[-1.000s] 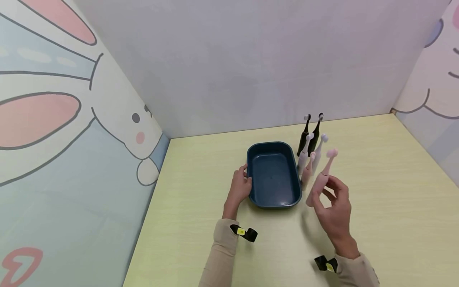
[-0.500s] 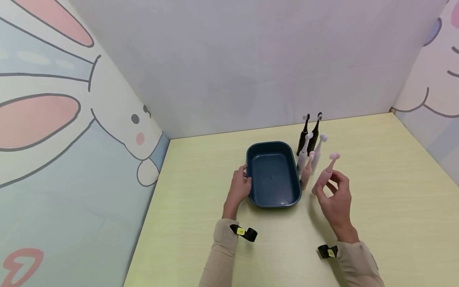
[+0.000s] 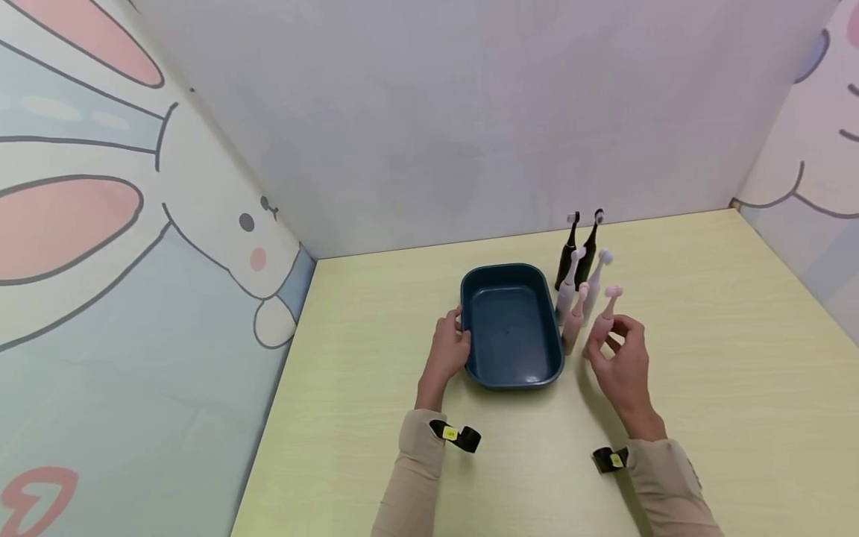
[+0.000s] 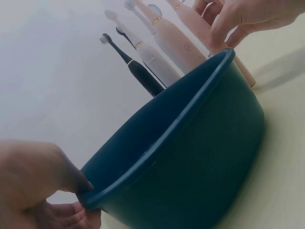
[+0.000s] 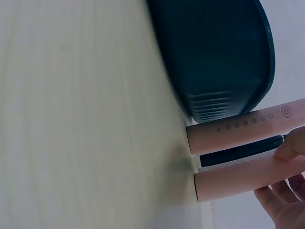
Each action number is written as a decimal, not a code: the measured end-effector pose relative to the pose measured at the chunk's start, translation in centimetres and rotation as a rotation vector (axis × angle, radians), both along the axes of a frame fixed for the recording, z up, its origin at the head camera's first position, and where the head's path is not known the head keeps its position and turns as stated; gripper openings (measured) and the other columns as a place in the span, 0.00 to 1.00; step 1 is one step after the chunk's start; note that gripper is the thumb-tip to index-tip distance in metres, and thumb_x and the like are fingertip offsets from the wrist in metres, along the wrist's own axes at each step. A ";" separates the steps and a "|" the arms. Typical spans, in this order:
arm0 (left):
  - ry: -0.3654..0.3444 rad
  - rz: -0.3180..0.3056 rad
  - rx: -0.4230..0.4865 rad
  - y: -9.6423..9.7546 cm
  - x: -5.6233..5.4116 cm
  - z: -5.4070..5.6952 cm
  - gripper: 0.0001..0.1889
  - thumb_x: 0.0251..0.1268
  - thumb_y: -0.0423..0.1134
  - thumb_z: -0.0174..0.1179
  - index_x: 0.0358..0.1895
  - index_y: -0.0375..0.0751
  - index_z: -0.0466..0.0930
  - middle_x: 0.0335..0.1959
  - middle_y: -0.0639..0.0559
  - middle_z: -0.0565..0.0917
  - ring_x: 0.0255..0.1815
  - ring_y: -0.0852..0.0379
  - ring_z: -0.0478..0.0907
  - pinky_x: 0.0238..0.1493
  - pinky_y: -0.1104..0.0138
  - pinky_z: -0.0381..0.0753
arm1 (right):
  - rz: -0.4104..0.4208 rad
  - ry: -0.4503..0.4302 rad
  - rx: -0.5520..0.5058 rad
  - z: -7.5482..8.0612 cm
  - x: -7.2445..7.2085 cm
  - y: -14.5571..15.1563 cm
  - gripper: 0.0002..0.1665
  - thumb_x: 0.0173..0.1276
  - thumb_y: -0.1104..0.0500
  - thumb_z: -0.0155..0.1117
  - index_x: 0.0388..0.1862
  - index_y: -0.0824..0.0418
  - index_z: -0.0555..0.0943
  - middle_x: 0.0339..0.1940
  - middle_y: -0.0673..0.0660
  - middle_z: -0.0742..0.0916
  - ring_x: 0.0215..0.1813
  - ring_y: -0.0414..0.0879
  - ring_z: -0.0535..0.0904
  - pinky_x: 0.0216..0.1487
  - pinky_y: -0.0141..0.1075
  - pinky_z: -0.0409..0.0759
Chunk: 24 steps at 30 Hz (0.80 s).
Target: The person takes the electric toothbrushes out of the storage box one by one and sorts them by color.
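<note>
My left hand [image 3: 448, 347] holds the left rim of a dark blue plastic basin [image 3: 508, 339], thumb over the edge and fingers outside, as the left wrist view shows. My right hand [image 3: 624, 369] pinches a pink electric toothbrush [image 3: 599, 330] by its handle, brush head up. In the right wrist view this toothbrush [image 5: 233, 181] has its base close over the table. Left of it, a second pink electric toothbrush [image 3: 573, 328] stands upright beside the basin's right wall. Behind them stand two white electric toothbrushes, one nearer the basin [image 3: 565, 300] and one to its right [image 3: 592, 298].
Two black electric toothbrushes, left [image 3: 567, 262] and right [image 3: 587, 261], stand at the back of the group. A pale wood-look table [image 3: 349, 388] lies under everything. A grey wall [image 3: 429, 149] rises behind it, with cartoon-printed walls at both sides.
My right hand has lowered the pink toothbrush and brought it more upright, to a place right of the other pink one. The left hand and basin have stayed in place.
</note>
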<state>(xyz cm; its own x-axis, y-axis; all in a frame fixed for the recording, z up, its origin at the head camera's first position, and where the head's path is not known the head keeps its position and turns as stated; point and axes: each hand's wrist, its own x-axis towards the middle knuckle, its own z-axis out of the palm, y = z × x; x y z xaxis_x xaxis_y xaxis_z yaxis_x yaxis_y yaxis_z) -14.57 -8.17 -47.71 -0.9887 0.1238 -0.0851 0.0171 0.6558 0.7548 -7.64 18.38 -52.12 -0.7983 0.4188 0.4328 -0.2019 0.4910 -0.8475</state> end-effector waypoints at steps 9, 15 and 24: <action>-0.002 0.005 -0.001 -0.2 0.0 0.1 0.26 0.71 0.33 0.48 0.71 0.40 0.60 0.48 0.42 0.71 0.41 0.55 0.73 0.44 0.62 0.75 | 0.015 -0.036 0.037 0.1 0.0 0.0 0.26 0.62 0.68 0.61 0.56 0.73 0.65 0.49 0.68 0.74 0.51 0.49 0.74 0.49 0.11 0.65; -0.014 0.010 -0.006 -0.1 0.0 0.0 0.26 0.71 0.33 0.49 0.71 0.41 0.60 0.47 0.43 0.71 0.41 0.55 0.73 0.44 0.63 0.76 | 0.016 -0.041 0.075 0.0 0.0 0.0 0.25 0.61 0.69 0.61 0.56 0.75 0.66 0.49 0.69 0.75 0.50 0.57 0.75 0.52 0.40 0.78; 0.031 -0.011 0.004 -0.2 0.2 0.1 0.26 0.70 0.32 0.49 0.70 0.37 0.61 0.46 0.42 0.71 0.39 0.55 0.73 0.42 0.65 0.75 | 0.004 -0.016 0.083 0.4 1.0 -0.1 0.34 0.57 0.68 0.65 0.62 0.73 0.65 0.54 0.71 0.73 0.55 0.61 0.71 0.59 0.39 0.69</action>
